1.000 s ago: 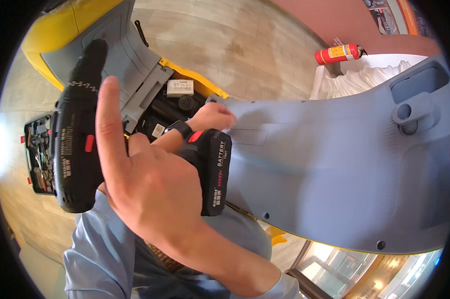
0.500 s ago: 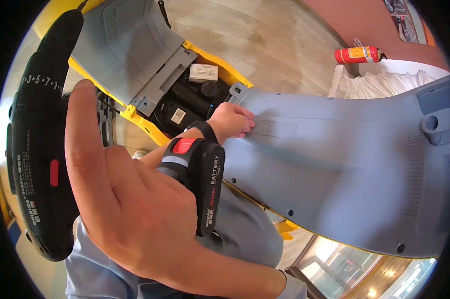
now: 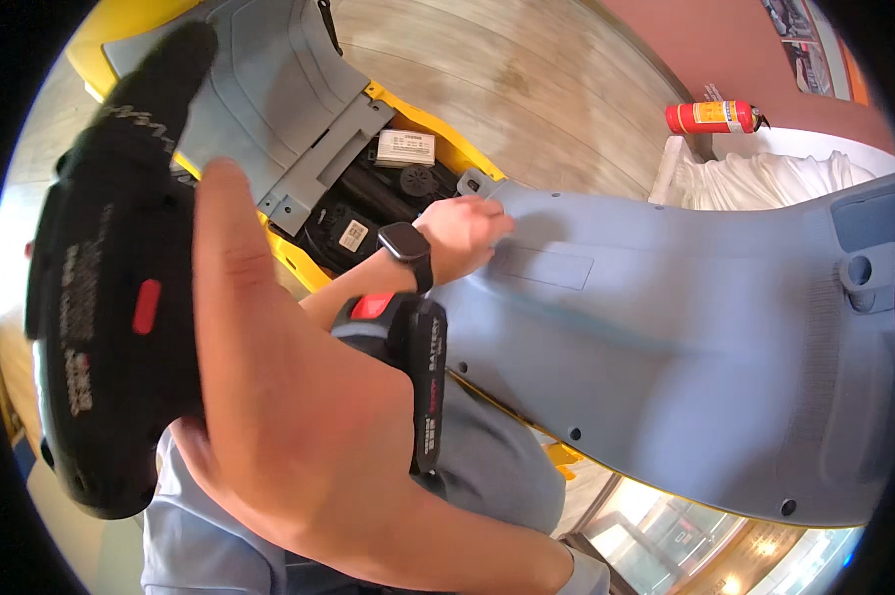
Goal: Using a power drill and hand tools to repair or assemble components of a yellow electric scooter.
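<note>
Close to the camera, my right hand (image 3: 309, 426) is closed round the grip of a black cordless drill (image 3: 120, 288) with a red switch. Its black battery pack (image 3: 428, 387) juts out past the heel of my hand. Behind it, my left hand (image 3: 465, 236), wearing a black watch (image 3: 406, 243), rests at the near-left corner of a large grey plastic panel (image 3: 666, 288). Those fingers are curled together; whatever they may hold is hidden. Just beyond them, a hole (image 3: 472, 185) shows in a corner tab of the panel.
Left of the panel, a yellow-edged bay (image 3: 353, 213) holds black parts and a silver labelled box (image 3: 406, 148). A second grey cover (image 3: 259, 89) adjoins it. A red fire extinguisher (image 3: 713, 116) and white cloth (image 3: 789, 180) lie at the far right.
The drill and my right hand have swung to the right and tilted, with some blur. My left hand has turned and shifted slightly up towards the panel's corner tab.
</note>
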Demonstrator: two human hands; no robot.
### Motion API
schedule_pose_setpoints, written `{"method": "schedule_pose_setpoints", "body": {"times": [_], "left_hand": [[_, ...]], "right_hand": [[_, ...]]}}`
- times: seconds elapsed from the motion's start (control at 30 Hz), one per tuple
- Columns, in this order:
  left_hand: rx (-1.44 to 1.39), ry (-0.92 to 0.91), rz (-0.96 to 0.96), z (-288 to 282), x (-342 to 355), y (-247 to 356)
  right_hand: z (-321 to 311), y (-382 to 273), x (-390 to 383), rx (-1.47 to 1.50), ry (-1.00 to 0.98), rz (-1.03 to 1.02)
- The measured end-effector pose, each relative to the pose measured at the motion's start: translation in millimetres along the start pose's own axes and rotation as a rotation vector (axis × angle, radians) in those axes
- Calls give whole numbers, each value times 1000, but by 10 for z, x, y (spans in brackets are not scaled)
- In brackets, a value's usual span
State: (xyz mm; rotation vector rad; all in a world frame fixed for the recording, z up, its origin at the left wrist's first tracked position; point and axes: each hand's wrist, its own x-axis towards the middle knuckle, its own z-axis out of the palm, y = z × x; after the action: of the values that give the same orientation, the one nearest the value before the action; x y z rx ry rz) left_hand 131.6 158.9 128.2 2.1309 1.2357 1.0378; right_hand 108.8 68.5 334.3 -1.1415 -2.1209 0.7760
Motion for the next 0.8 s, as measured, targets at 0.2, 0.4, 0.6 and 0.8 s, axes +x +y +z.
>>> {"method": "schedule_pose_setpoints", "body": {"times": [0.2, 0.4, 0.6, 0.8], "left_hand": [[-285, -134, -559, 209, -7, -147], [-598, -397, -789, -41, 163, -140], [-803, -567, -791, 44, 236, -207], [-730, -638, -813, 36, 239, -283]], "right_hand": [[13, -28, -6, 25, -92, 175], [183, 59, -40, -95, -36, 95], [220, 90, 24, -206, 17, 28], [140, -16, 80, -75, -54, 104]]}}
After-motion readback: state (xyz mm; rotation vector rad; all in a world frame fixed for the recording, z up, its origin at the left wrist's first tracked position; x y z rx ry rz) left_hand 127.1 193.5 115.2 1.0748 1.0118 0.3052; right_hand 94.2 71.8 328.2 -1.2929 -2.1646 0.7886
